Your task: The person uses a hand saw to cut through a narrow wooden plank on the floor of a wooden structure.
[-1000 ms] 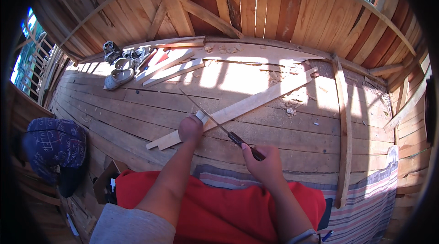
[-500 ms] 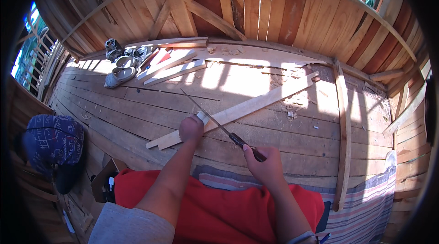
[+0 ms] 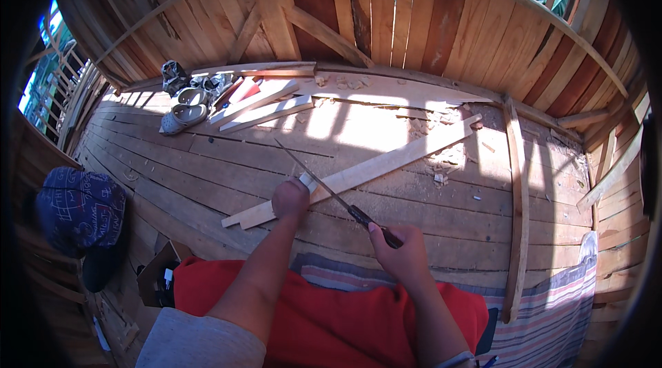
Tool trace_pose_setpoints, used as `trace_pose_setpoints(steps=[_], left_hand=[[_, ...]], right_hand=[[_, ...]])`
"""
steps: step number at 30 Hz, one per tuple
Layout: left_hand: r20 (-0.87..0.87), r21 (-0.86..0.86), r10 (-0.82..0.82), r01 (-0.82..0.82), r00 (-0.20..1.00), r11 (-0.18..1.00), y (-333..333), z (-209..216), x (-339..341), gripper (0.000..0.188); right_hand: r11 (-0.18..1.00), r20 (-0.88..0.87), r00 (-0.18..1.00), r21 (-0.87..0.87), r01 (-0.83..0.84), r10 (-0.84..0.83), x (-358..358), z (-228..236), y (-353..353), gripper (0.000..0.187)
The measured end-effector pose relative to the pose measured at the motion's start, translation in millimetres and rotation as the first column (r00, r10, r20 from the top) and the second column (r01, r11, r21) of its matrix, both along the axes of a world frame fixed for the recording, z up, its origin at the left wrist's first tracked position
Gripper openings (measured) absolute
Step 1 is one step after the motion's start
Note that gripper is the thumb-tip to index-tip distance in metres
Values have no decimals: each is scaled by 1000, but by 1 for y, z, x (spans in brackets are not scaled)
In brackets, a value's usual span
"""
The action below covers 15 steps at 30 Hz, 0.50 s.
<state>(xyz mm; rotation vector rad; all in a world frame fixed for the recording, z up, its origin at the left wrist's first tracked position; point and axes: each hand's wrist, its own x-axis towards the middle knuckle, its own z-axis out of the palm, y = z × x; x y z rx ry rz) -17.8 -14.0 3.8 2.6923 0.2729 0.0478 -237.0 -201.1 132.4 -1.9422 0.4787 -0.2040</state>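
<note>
A long pale wooden plank (image 3: pixel 393 154) lies slantwise on the floorboards. My left hand (image 3: pixel 290 197) is closed on it near its left end, pressing from above. Just past that fist shows a small pale piece (image 3: pixel 305 180), partly hidden by the fingers; I cannot tell what it is. In my right hand (image 3: pixel 401 252) is the dark handle of a handsaw (image 3: pixel 317 180), fingers wrapped round it. Its narrow blade crosses over the plank right beside my left fist, the tip pointing away and to the left. Whether the teeth touch the wood cannot be made out.
Wood shavings (image 3: pixel 441 161) lie around the plank's far end. Clogs (image 3: pixel 186 114) and more wooden strips (image 3: pixel 265 114) are at the back left. A cap (image 3: pixel 81 209) is at the left, a long batten (image 3: pixel 516 230) at the right. Red cloth (image 3: pixel 296 326) covers my lap; a striped mat (image 3: pixel 545 313) is beside it.
The whole view has shifted very slightly. Both hands, the saw and the plank keep practically the same places relative to one another.
</note>
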Motion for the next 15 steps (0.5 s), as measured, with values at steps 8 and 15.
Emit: trace_pose_setpoints(steps=[8,15], left_hand=[[-2,-4,17,-17,1000,1000,-1,0,0,53],[34,-11,-8,8,999,1000,5,2,-4,54]], right_hand=[[999,15,1000,-42,-7,8,0,1,0,52],[999,-83,996,-46,5,-9,-9,25,-14,50]])
